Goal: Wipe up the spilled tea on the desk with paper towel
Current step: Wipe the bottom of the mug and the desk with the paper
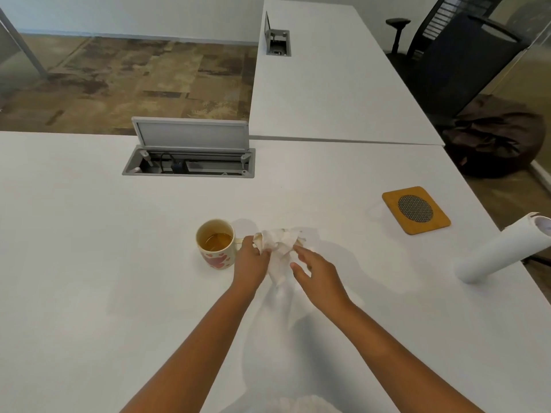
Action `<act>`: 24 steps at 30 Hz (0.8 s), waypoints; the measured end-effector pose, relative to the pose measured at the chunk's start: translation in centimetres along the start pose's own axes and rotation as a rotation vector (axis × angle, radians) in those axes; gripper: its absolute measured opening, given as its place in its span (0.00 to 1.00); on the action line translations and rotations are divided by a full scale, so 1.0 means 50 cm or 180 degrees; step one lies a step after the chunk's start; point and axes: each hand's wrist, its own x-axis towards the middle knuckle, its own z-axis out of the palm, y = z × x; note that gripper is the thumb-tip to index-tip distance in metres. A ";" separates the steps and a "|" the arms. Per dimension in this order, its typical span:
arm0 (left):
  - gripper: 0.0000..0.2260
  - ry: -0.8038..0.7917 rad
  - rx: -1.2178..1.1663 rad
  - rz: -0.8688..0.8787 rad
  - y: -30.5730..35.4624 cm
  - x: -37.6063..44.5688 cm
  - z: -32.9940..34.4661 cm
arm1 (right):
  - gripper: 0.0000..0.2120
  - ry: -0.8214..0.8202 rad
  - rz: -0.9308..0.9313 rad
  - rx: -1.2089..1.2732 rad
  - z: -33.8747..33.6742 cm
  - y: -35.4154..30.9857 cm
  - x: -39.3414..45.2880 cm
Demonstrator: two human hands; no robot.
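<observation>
A crumpled white paper towel [281, 244] lies bunched on the white desk [89, 263], with a tea-stained edge at its left. My left hand [253, 260] grips that left side of the wad. My right hand [316, 271] hovers at the towel's right edge with its fingers spread, fingertips touching or nearly touching the paper. A cream mug [215, 244] with red hearts stands just left of my left hand, holding amber tea. No puddle shows on the desk; the towel and hands hide the spot beneath.
A paper towel roll [501, 253] lies at the desk's right edge. A wooden coaster [416, 209] with a mesh centre sits beyond it. An open cable hatch [189, 162] is set in the desk behind the mug. A second desk and black chair stand farther back.
</observation>
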 end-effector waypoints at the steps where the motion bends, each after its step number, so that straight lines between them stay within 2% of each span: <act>1: 0.15 0.0060 -0.0064 -0.0056 0.005 -0.004 0.004 | 0.21 -0.0049 0.0234 0.0091 0.002 -0.003 0.000; 3: 0.16 0.0088 -0.0280 -0.0095 0.011 -0.013 0.016 | 0.20 -0.0174 0.0683 0.0307 0.004 -0.005 0.004; 4: 0.16 0.0061 -0.0453 -0.0119 0.013 -0.019 0.024 | 0.20 -0.0252 0.0867 0.0688 0.005 -0.001 0.007; 7: 0.16 -0.0087 -0.0961 -0.0301 0.021 -0.046 0.046 | 0.20 -0.0455 0.1305 0.2692 0.006 0.002 0.011; 8: 0.15 -0.0130 -0.1015 -0.0336 0.017 -0.050 0.053 | 0.19 -0.0441 0.1372 0.3044 0.003 0.005 0.013; 14: 0.10 -0.0271 -0.0494 -0.0078 -0.001 -0.061 0.072 | 0.14 -0.0469 0.1578 0.3268 -0.003 0.005 0.020; 18: 0.09 -0.0466 -0.0040 0.0307 -0.012 -0.043 0.046 | 0.12 -0.0179 0.1546 0.3580 -0.015 0.016 0.026; 20: 0.10 -0.0227 0.0034 0.0549 -0.020 -0.024 0.013 | 0.11 0.0051 0.1650 0.3768 -0.026 0.025 0.030; 24: 0.10 0.0690 0.0017 0.0746 -0.025 0.008 -0.071 | 0.08 0.0375 0.1916 0.3665 -0.038 0.047 0.039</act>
